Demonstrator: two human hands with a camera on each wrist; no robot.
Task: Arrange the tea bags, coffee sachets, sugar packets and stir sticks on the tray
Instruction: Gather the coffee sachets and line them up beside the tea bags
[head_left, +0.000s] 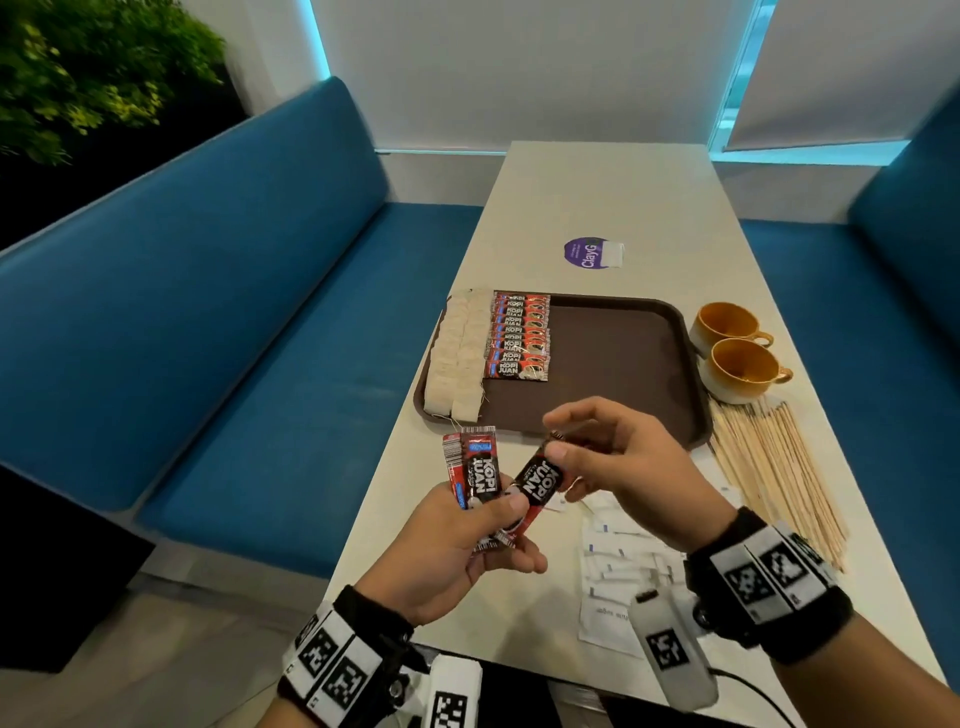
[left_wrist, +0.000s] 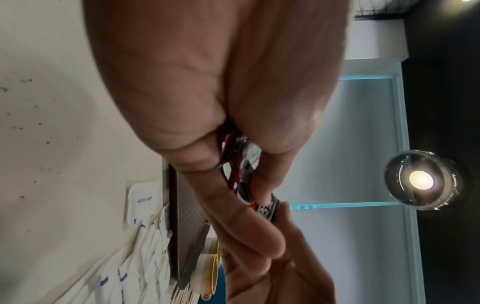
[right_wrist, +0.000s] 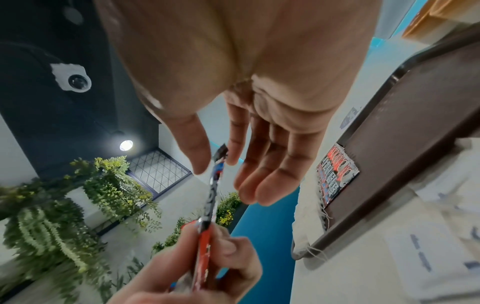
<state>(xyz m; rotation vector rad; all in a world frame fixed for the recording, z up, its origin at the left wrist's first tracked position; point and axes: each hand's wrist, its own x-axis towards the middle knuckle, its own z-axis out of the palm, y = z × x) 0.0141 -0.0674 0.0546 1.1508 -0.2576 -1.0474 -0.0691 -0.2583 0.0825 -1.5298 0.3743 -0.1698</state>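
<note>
One coffee sachet is pinched at its top end by the right hand, while the left hand grips its bottom end and the spare sachets. It points up toward the tray, just ahead.

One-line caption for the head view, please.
Right hand pinches a coffee sachet from the left hand above the partly filled tray.

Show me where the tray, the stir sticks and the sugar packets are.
tray (head_left: 618, 364), head view, bare brown floor.
stir sticks (head_left: 774, 467), head view, middle of the bundle.
sugar packets (head_left: 623, 561), head view, centre of the white pile.
</note>
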